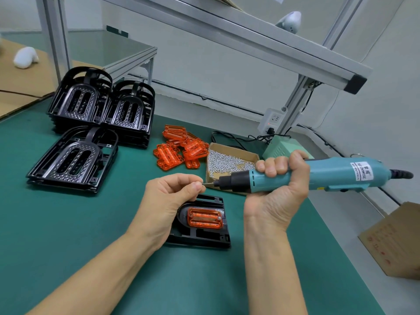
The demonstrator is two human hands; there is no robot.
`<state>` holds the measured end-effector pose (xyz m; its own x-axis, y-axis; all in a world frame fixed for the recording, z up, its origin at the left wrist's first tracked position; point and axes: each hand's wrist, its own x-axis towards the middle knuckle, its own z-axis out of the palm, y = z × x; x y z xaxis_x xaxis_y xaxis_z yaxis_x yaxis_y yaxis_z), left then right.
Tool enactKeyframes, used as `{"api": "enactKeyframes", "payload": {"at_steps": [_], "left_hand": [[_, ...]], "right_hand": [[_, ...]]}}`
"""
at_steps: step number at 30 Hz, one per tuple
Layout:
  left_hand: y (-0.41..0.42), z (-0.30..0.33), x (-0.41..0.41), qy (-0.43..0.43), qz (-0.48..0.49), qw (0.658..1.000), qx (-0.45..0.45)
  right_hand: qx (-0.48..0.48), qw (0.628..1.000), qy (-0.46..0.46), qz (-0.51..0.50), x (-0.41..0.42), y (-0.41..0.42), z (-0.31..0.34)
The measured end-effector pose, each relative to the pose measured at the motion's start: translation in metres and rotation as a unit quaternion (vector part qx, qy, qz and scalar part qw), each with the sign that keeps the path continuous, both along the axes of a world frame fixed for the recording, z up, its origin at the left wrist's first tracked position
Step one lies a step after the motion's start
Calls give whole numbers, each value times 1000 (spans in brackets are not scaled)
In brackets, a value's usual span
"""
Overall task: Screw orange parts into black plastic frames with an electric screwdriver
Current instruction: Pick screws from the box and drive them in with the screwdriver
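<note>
A black plastic frame (213, 237) lies on the green mat in front of me, with an orange part (204, 218) seated in its middle. Above it my left hand (168, 196) pinches a small screw (203, 183) between thumb and fingers, held against the bit tip. My right hand (279, 183) grips the teal electric screwdriver (322, 176), which lies almost level and points left at the screw. The left hand hides the frame's left part.
Stacks of black frames (75, 155) (127, 110) stand at the back left. A heap of orange parts (181, 148) lies mid-table beside a cardboard box of screws (229, 159). A green power unit (279, 146) sits behind. A cardboard carton (395, 239) is at the right.
</note>
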<state>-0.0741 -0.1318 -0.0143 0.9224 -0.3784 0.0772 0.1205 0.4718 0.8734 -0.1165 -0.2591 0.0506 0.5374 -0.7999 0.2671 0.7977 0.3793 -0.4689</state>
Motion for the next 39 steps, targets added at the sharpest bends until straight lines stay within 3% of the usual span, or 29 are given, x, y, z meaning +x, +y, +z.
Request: {"api": "enactKeyframes", "payload": {"at_steps": [10, 19, 22, 27, 29, 33, 39], "left_hand": [[0, -3, 3, 25, -17, 1000, -5], [23, -2, 14, -89, 8, 987, 134], [39, -6, 20, -177, -10, 946, 271], [41, -21, 18, -321, -105, 792, 509], [37, -27, 19, -349, -96, 759, 541], [36, -34, 22, -372, -79, 745, 548], [35, -36, 24, -350, -64, 765, 536]], "right_hand": [[-36, 999, -1, 7, 5, 2, 0], [-69, 996, 15, 62, 6, -15, -4], [-108, 988, 58, 92, 10, -17, -11], [-158, 972, 116, 133, 20, -13, -21], [-180, 964, 127, 146, 23, -10, -23], [-212, 954, 131, 165, 28, -5, -24], [-244, 943, 148, 170, 33, -1, -27]]}}
